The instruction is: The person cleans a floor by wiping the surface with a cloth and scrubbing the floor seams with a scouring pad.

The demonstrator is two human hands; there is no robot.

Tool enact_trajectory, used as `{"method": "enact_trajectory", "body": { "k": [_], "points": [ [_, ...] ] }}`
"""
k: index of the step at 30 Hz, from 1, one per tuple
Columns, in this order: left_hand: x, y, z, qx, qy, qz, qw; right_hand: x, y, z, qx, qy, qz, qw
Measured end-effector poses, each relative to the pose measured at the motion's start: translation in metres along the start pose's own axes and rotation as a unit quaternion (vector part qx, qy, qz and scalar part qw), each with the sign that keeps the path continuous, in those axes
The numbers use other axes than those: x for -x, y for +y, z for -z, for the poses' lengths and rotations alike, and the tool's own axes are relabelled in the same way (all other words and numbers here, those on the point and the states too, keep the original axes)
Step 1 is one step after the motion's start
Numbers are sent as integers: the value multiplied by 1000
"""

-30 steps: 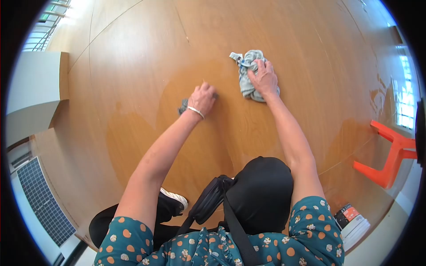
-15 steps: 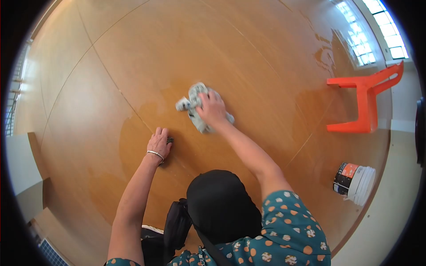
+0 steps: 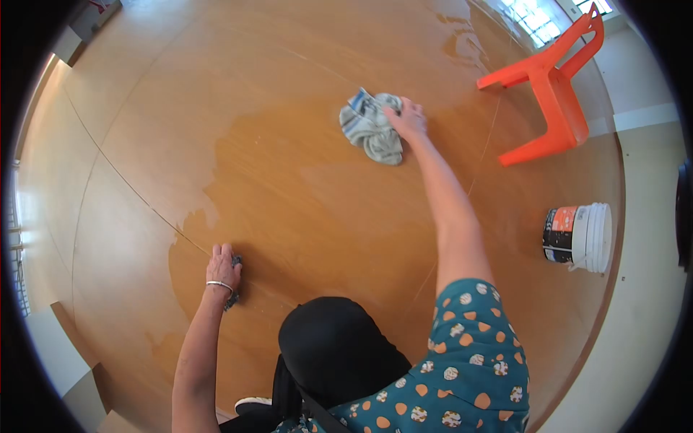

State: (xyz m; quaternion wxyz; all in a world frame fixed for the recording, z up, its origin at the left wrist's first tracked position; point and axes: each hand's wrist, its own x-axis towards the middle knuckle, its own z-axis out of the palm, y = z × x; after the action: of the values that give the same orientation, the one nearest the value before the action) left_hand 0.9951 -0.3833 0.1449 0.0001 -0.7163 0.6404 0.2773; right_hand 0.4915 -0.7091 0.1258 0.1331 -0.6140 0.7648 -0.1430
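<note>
My right hand reaches far out and grips the right edge of a crumpled grey cloth with blue stripes, which lies on the brown floor. Nearer to me, on the left, my left hand presses down with its fingers curled over a small dark cloth. Most of that dark cloth is under the palm, so its full shape is hidden. A wet, darker patch of floor spreads between and around both hands.
An orange plastic chair lies tipped over at the upper right. Below it, a white bucket with a black and orange label rests on its side near the wall. Pale panels stand at the lower left.
My right hand has swept the grey cloth forward and to the right, and the cloth lies more spread out. My left hand with the dark cloth appears lower and further left; the view has shifted too.
</note>
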Motion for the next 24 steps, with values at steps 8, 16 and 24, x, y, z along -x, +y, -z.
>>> {"method": "enact_trajectory", "body": {
  "k": [8,16,24],
  "points": [
    [-34,9,-14,-54,-9,-76,996,8,202,230,505,12,-8,863],
    [-82,91,-17,-107,-35,-74,991,10,233,264,648,-174,-88,736],
    [-105,120,13,-171,-132,-78,973,-1,279,265,665,-200,-110,711]
  ]
}}
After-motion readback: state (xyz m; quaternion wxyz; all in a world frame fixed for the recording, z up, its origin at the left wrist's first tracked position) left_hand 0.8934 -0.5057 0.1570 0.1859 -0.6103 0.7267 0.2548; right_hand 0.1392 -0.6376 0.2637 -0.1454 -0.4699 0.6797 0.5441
